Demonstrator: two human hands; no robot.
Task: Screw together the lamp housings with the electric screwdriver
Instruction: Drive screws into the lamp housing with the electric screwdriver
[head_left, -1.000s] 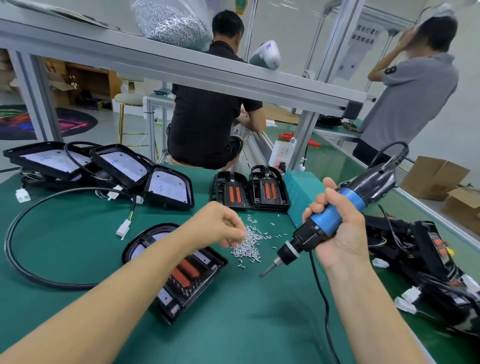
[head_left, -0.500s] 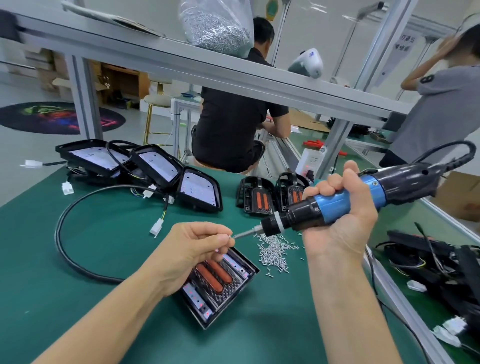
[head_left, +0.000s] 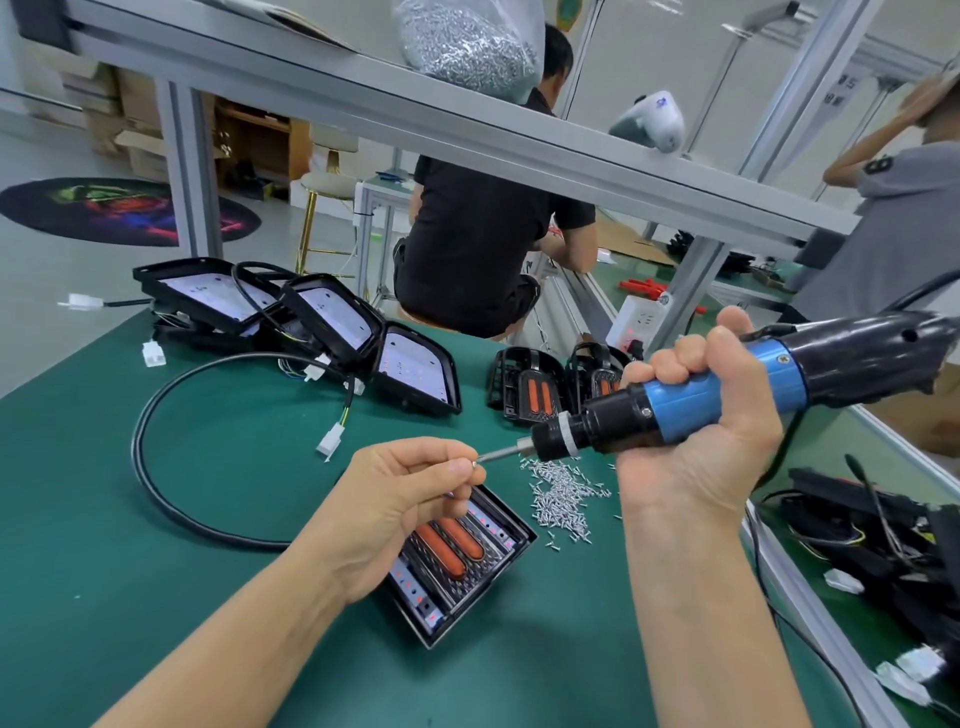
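Lamp housing lies face-up on the green bench mat at about six o'clock of the view, just below the left hand. It is a black, roughly rectangular shell with two orange oblong inserts in a ribbed centre and pale strips dotted with small red points along its sides. No screw can be made out in it, so fastening on this piece seems not yet begun.

The left hand pinches a small screw between thumb and fingertips and holds it at the bit tip of the electric screwdriver, which the right hand grips around its blue barrel, lying nearly level at three o'clock. The step in hand looks like loading the screw onto the bit.

Loose screws sit in a heap just at the housing's two o'clock. More housings wait at eleven o'clock and at one o'clock, so most of the work appears to remain.
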